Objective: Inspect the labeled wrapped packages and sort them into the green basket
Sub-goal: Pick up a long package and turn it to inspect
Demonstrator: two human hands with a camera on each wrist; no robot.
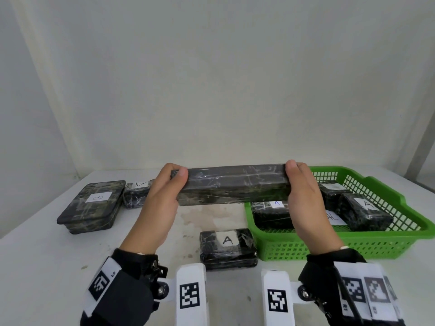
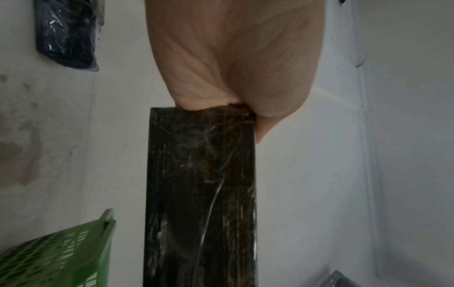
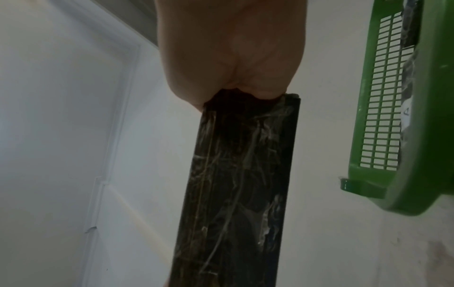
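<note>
Both hands, left and right, grip the long package's opposite ends.

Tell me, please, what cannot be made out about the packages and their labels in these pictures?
- Long package: no label shows in any view; ends covered by left hand and right hand.
- Small package beside the B package: head view, label partly behind the left hand, unreadable.
- Green basket: head view, floor label partly covered by packages.

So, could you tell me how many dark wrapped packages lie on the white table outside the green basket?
3: a flat B-labelled package far left, a small package beside it, an A-labelled package nearest.
</note>
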